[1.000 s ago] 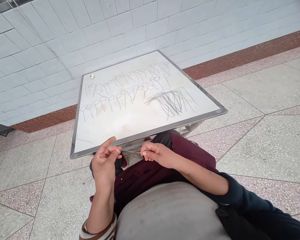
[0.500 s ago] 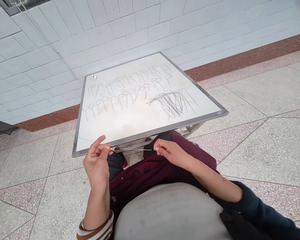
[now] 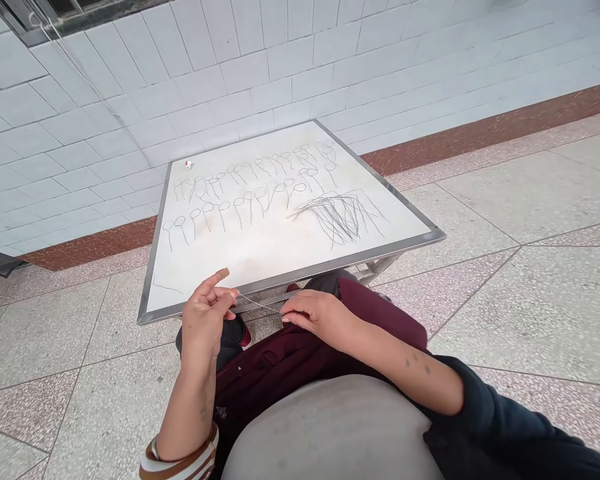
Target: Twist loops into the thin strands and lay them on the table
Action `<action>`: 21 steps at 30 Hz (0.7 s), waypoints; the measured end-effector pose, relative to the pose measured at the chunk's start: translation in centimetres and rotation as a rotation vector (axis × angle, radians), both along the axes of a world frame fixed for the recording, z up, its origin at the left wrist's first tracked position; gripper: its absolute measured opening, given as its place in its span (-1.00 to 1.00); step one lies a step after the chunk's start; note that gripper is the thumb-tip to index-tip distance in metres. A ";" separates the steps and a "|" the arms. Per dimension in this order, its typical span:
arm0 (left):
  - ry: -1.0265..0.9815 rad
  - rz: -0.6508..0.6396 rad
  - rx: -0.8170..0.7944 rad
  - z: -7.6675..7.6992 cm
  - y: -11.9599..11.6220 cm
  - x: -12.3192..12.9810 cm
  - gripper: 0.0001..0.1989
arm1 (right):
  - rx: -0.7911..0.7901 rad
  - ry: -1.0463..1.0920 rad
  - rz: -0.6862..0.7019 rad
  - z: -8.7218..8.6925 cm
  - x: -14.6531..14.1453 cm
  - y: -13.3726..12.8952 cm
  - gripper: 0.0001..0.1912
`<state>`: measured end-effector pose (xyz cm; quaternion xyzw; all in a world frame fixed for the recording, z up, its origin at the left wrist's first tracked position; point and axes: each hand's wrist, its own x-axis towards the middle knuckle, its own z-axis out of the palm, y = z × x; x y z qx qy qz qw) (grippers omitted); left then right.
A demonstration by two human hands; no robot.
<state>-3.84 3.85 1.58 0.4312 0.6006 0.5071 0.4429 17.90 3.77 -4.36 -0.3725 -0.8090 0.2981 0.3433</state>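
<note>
Worktop (image 3: pixel 260 260): white, metal-edged; far edge lies along the tiled wall (image 3: pixel 260 73), contact not verifiable.
Looped wires (image 3: pixel 239 202): two rough rows from the left edge towards the far-right corner; most loops face the far edge. Spacing appears intended to prevent tangling, though some pieces overlap.
Wire pile (image 3: pixel 343 215): unlooped lengths, crossed and fanned, towards the near-right corner; presumably placed within the right hand's reach.
Left hand (image 3: pixel 207 317): at the near edge, left half; thumb and fingertip pinch the held wire, index finger raised, seemingly to keep it clear.
Right hand (image 3: pixel 323 317): short of the near edge, above the lap; fingertips appear closed on the wire's other end, probably to control it.
Held wire (image 3: pixel 257 304): spans both hands, off the worktop, presumably for free handling.
Single wire (image 3: pixel 167 288): bent, alone by the near-left corner; reason not evident.
Red-and-white item (image 3: pixel 189 165): by the far-left corner, apart from the wires; identity unclear.
</note>
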 end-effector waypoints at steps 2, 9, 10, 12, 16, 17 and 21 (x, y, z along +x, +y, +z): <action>-0.013 -0.012 -0.019 -0.5 0.4 0.2 -0.41 | -0.017 -0.032 -0.001 -0.5 -0.2 -0.2 -0.82; 0.206 0.032 0.125 -2.9 2.2 -1.3 -0.48 | -0.140 -0.141 -0.307 -1.8 2.2 3.5 -0.82; 0.226 0.044 0.116 -3.3 2.3 -1.9 -0.48 | -0.173 -0.192 -0.381 -2.0 2.9 4.7 -0.83; 0.187 0.048 0.071 -4.3 2.1 -2.9 -0.46 | -0.241 -0.319 -0.499 -2.2 4.3 7.1 -0.81; 0.088 0.037 -0.086 -6.3 0.9 -3.9 -0.41 | -0.267 -0.439 -0.626 -2.5 6.4 10.8 -0.78; 0.070 0.026 -0.111 -6.7 0.5 -3.9 -0.40 | -0.267 -0.461 -0.647 -2.6 6.6 11.4 -0.77; 0.040 0.019 -0.161 -7.9 -0.4 -3.9 -0.38 | -0.251 -0.536 -0.685 -2.8 6.7 13.1 -0.77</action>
